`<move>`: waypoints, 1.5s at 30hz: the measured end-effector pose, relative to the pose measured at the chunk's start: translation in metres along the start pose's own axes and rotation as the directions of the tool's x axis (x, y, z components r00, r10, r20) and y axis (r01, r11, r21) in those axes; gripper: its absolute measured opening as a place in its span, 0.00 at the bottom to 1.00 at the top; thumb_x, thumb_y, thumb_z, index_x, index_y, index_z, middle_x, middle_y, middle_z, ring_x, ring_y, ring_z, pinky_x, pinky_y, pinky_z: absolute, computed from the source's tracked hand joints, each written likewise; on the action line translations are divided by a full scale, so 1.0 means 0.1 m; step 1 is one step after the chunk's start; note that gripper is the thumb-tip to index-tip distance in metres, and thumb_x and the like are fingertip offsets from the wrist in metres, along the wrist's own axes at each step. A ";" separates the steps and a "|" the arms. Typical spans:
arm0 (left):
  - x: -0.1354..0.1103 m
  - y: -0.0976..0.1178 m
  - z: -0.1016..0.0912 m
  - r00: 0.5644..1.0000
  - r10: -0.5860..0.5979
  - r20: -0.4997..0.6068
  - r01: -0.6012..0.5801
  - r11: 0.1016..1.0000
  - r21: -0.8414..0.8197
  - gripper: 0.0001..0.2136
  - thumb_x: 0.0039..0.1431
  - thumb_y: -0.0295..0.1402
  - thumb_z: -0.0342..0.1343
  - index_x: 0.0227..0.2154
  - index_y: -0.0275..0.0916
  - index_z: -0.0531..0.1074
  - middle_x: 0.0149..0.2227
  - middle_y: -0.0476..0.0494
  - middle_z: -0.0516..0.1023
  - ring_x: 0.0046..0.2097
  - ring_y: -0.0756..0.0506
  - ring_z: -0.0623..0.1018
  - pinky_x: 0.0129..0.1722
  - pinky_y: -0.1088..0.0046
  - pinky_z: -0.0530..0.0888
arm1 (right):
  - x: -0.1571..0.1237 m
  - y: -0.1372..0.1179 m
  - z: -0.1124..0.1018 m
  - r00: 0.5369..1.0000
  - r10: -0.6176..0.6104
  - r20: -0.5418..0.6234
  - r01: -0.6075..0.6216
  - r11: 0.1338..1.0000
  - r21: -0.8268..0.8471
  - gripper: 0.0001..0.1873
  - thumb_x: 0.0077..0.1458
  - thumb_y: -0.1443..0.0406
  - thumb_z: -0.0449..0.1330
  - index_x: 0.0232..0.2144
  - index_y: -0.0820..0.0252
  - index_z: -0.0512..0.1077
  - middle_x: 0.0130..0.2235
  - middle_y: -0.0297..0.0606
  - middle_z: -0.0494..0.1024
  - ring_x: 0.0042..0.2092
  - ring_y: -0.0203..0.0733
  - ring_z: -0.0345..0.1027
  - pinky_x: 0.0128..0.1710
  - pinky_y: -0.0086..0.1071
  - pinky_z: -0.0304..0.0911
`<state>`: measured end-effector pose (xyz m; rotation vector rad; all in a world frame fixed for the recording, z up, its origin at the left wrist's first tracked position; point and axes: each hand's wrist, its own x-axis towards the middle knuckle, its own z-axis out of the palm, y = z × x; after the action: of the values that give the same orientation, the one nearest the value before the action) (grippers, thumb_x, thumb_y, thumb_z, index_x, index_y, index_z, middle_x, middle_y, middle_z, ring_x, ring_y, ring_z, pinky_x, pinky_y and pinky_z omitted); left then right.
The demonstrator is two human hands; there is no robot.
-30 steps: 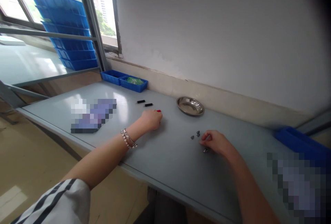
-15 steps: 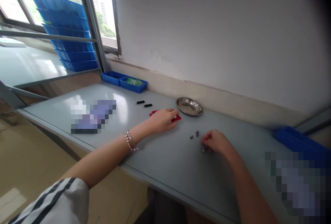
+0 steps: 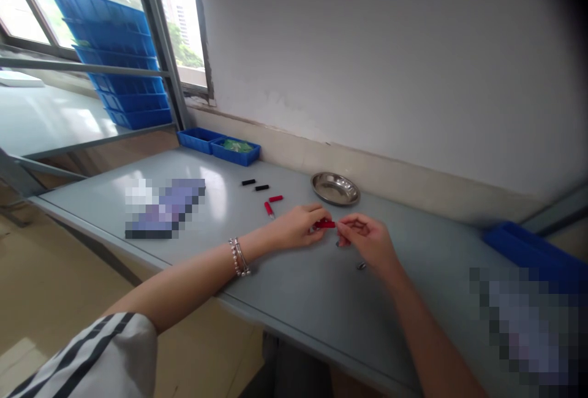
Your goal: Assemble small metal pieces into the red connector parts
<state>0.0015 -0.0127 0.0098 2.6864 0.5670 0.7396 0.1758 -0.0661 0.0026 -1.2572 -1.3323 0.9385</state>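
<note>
The left hand (image 3: 303, 225) is bent in a loose grip, and its thumb and fingers hold a small red cylinder-shaped piece (image 3: 326, 225) just above the grey smooth desk (image 3: 294, 291). The right hand (image 3: 367, 240) has its thumb and forefinger brought together in a pinch, at the right end of this red piece; whether a small part is between these fingertips, I cannot tell. The red piece looks straight and slim, and it lies almost level, partly covered by the left fingers. A small shiny metal part (image 3: 361, 266) lies on the desk below the right hand. A round, shallow dish of shiny steel (image 3: 335, 189) stands behind the hands, near the wall (image 3: 376, 79).
</note>
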 end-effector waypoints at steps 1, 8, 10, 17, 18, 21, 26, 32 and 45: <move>0.00 0.00 0.00 1.000 -0.007 -0.001 0.007 1.000 -0.002 0.10 0.55 0.29 0.48 0.40 0.35 0.67 0.36 0.43 0.70 0.30 0.53 0.70 0.33 0.78 0.68 | 0.00 0.01 0.01 1.000 -0.004 -0.005 0.004 1.000 0.005 0.15 0.39 0.56 0.63 0.24 0.61 0.68 0.18 0.32 0.70 0.20 0.34 0.64 0.22 0.29 0.62; -0.02 -0.04 0.02 1.000 -0.004 -0.002 0.004 1.000 0.024 0.10 0.58 0.33 0.48 0.39 0.35 0.68 0.37 0.42 0.69 0.33 0.51 0.71 0.35 0.77 0.68 | 0.00 0.05 0.02 1.000 -0.022 0.018 0.022 1.000 0.002 0.13 0.41 0.58 0.63 0.25 0.61 0.69 0.17 0.33 0.71 0.22 0.35 0.65 0.24 0.28 0.61; -0.02 -0.06 0.03 1.000 0.005 -0.012 -0.005 1.000 0.022 0.10 0.58 0.35 0.48 0.38 0.34 0.68 0.37 0.42 0.70 0.34 0.51 0.71 0.35 0.76 0.68 | -0.01 0.05 0.03 1.000 -0.021 0.021 0.021 1.000 -0.008 0.13 0.41 0.58 0.63 0.25 0.62 0.69 0.17 0.33 0.72 0.22 0.35 0.66 0.24 0.29 0.61; -0.01 -0.07 0.06 0.998 0.003 -0.062 -0.002 1.000 0.014 0.10 0.58 0.33 0.48 0.36 0.33 0.69 0.38 0.40 0.71 0.36 0.50 0.72 0.38 0.74 0.68 | -0.01 0.06 0.05 1.000 -0.015 0.022 0.016 0.999 -0.033 0.15 0.39 0.57 0.64 0.28 0.62 0.70 0.22 0.36 0.75 0.25 0.39 0.70 0.26 0.31 0.63; -0.01 -0.06 0.06 0.998 0.001 -0.068 0.000 1.000 0.013 0.09 0.58 0.33 0.48 0.35 0.33 0.69 0.39 0.40 0.71 0.36 0.49 0.72 0.38 0.74 0.69 | -0.01 0.06 0.05 1.000 -0.017 0.019 0.017 0.999 -0.029 0.15 0.39 0.58 0.64 0.29 0.62 0.70 0.22 0.37 0.75 0.26 0.39 0.70 0.26 0.31 0.63; -0.01 -0.06 0.05 0.998 0.000 -0.065 0.001 1.000 0.010 0.09 0.58 0.33 0.48 0.35 0.33 0.70 0.39 0.39 0.71 0.37 0.49 0.73 0.39 0.74 0.69 | -0.01 0.06 0.05 1.000 -0.013 0.017 0.014 0.999 -0.038 0.15 0.40 0.58 0.63 0.29 0.62 0.71 0.22 0.37 0.75 0.26 0.40 0.70 0.27 0.31 0.64; -0.01 -0.06 0.05 0.999 -0.014 -0.050 0.015 1.000 0.008 0.09 0.58 0.33 0.48 0.35 0.34 0.70 0.40 0.40 0.71 0.37 0.50 0.73 0.39 0.74 0.69 | -0.02 0.06 0.06 1.000 -0.009 0.000 0.009 0.998 -0.066 0.15 0.40 0.56 0.63 0.28 0.62 0.71 0.22 0.38 0.75 0.25 0.41 0.71 0.26 0.32 0.64; -0.01 -0.08 0.06 0.999 0.007 -0.044 -0.006 1.000 0.020 0.10 0.58 0.33 0.48 0.35 0.33 0.70 0.38 0.40 0.71 0.37 0.50 0.73 0.38 0.75 0.69 | -0.02 0.09 0.06 0.999 -0.044 0.014 0.045 0.993 -0.109 0.13 0.43 0.57 0.61 0.29 0.62 0.70 0.23 0.37 0.75 0.26 0.39 0.71 0.28 0.32 0.65; -0.01 -0.06 0.06 0.999 0.002 -0.032 0.001 0.998 0.066 0.10 0.60 0.34 0.46 0.36 0.34 0.70 0.35 0.42 0.71 0.35 0.50 0.72 0.35 0.76 0.67 | -0.04 0.10 0.04 0.993 -0.113 0.040 0.119 0.903 -0.412 0.17 0.52 0.52 0.51 0.25 0.59 0.68 0.21 0.36 0.73 0.25 0.39 0.69 0.27 0.30 0.62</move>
<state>0.0021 -0.0093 0.0024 2.7397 0.6090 0.7784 0.1732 -0.0686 -0.0089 -1.4686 -1.6577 0.5964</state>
